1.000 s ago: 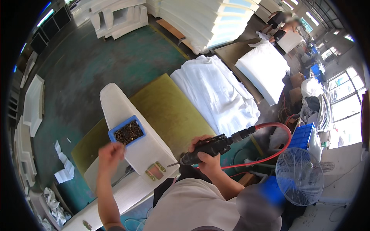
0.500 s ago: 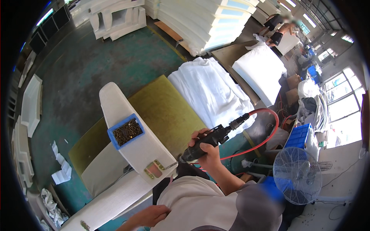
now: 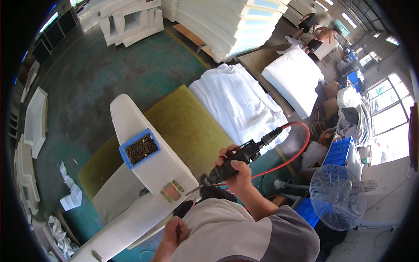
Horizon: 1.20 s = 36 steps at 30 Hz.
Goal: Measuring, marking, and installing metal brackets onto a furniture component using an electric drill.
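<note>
**Driver held at the hinge end while the left hand is drawn back**

A green-yellow padded worktop point(image 3: 192, 126) is seen at the centre, with stacked white foam sheets point(image 3: 238, 102) along its far right edge. Across its near left corner lies a long white moulded panel point(image 3: 148, 153) — a second white piece point(image 3: 118, 227) runs below it toward the lower edge of the view. A white pedestal fan point(image 3: 338, 196) stands well to the right, near blue crates point(image 3: 338, 150).

On the panel, toward its middle, a blue tray of dark screws point(image 3: 139, 148) is set. At the panel's near end a small brass-coloured hinge plate point(image 3: 172, 191) is fixed, just beside the bit of the tool.

The pneumatic screwdriver point(image 3: 235, 161), fed by a red air hose point(image 3: 297, 144), is gripped fully by the right hand point(image 3: 235, 168), fingers wrapped round its body, the bit angled down at the panel's near edge, close to the hinge plate.

A second ago the left hand was raised beside the screw tray; now the left hand point(image 3: 174, 231) is lowered near the body, loosely curled — whether a screw is held in it cannot be told. The driver has been brought slightly nearer the hinge, which suggests a fastener is about to be set there.
</note>
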{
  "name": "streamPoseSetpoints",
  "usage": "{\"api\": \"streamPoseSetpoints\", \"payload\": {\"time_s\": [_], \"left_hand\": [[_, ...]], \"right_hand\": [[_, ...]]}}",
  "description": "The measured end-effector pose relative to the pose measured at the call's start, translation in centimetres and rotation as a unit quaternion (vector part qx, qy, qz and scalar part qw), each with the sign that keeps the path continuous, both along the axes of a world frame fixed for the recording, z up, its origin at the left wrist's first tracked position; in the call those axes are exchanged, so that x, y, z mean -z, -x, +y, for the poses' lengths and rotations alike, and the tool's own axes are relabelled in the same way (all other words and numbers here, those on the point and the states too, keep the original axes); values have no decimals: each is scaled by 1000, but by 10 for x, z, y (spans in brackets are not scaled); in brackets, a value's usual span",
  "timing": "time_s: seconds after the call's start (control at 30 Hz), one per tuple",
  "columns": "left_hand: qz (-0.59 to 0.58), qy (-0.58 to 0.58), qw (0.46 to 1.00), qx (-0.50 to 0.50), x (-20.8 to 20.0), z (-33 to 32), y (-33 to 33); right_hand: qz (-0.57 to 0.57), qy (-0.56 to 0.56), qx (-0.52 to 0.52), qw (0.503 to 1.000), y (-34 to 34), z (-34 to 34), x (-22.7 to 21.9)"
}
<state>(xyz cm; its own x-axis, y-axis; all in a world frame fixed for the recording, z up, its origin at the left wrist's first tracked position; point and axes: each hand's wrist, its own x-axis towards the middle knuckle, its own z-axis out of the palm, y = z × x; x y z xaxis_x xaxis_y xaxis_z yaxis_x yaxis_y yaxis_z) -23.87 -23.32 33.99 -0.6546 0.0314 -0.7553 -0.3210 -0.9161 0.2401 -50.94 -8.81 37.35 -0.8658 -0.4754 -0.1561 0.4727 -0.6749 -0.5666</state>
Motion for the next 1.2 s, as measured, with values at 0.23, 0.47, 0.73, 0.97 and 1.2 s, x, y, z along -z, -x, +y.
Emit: {"api": "streamPoseSetpoints", "payload": {"time_s": [0.23, 0.47, 0.73, 0.97, 1.2], "left_hand": [[89, 166, 980, -69, -1, -1, 36], [72, 105, 987, -102, -12, 5, 46], [57, 154, 983, -79, -21, 7, 52], [96, 166, 973, -125, -7, 2, 41], [47, 286, 955, -62, -11, 11, 35]], "right_hand": [[-31, 70, -39, 996, -6, -8, -17], [-13, 65, -71, 995, -14, -16, -18], [-18, 56, -77, 995, -14, -26, -16], [-27, 62, -99, 993, -15, -33, -19], [-4, 51, -95, 994, -24, -23, -12]]}}
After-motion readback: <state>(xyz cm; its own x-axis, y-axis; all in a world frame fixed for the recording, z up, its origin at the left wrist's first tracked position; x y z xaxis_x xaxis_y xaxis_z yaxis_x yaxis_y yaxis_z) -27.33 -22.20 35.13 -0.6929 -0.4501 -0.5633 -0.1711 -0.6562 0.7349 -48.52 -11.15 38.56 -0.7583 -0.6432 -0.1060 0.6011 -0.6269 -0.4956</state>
